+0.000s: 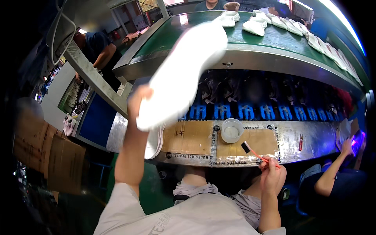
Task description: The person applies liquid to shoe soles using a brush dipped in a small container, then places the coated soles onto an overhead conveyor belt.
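Observation:
My left hand (138, 102) is raised and grips one end of a white shoe sole (184, 72). The sole is blurred, slants up to the right and covers part of the belt's edge. Over my right thigh, my right hand (272, 177) closes round the red handle of a small brush (254, 152), whose dark bristles reach over the bench edge. Beyond the brush stands a white tub (232, 132) with pale contents. Another white sole (156, 145) lies on the bench beside my left forearm, partly hidden by it.
Above the bench runs a green conveyor belt (231, 37) with a metal rim, carrying several white soles (254, 26). Blue clamp-like parts (246, 111) line the shelf below. A small red-handled tool (300, 142) lies right. Co-workers sit at right and stand left; cardboard boxes (64, 164) are stacked left.

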Tool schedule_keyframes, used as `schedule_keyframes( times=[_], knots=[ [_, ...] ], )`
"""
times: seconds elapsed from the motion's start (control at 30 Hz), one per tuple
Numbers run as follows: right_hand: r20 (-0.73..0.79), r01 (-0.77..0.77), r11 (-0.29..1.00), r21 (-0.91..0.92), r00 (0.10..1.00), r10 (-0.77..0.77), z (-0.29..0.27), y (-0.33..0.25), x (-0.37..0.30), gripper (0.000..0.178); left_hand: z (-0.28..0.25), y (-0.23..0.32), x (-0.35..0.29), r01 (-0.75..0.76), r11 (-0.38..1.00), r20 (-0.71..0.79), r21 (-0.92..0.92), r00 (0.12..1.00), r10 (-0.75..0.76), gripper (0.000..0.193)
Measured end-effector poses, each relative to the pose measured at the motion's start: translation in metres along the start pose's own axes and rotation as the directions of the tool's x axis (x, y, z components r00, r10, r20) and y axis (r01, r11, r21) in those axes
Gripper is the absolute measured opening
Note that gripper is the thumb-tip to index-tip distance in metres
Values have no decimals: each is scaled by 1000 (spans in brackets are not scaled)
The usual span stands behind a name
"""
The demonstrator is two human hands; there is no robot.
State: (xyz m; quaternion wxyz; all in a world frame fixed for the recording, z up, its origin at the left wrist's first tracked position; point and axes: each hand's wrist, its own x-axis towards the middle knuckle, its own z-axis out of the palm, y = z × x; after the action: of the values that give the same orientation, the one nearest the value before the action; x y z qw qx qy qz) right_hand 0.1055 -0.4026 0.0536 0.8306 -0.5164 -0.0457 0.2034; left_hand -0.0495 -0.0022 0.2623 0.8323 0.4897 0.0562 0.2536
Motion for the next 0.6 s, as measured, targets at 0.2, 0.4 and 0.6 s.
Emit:
schedule_keyframes(
  times=[0.2, 0.4, 0.6],
  knots=[
    [68, -22, 1000, 2, 997, 22, 5, 7, -13, 28, -19, 71, 248, -236, 964, -130, -119, 967, 221, 62],
    [58, -26, 996, -82, 998, 31, -6, 12, -21, 28, -34, 24, 213, -235, 859, -199, 455, 913, 355, 45],
    [104, -1, 985, -170, 994, 19, 5, 10, -8, 29, -79, -20, 34, -100, 99, 12, 990, 760, 650, 32]
  ],
)
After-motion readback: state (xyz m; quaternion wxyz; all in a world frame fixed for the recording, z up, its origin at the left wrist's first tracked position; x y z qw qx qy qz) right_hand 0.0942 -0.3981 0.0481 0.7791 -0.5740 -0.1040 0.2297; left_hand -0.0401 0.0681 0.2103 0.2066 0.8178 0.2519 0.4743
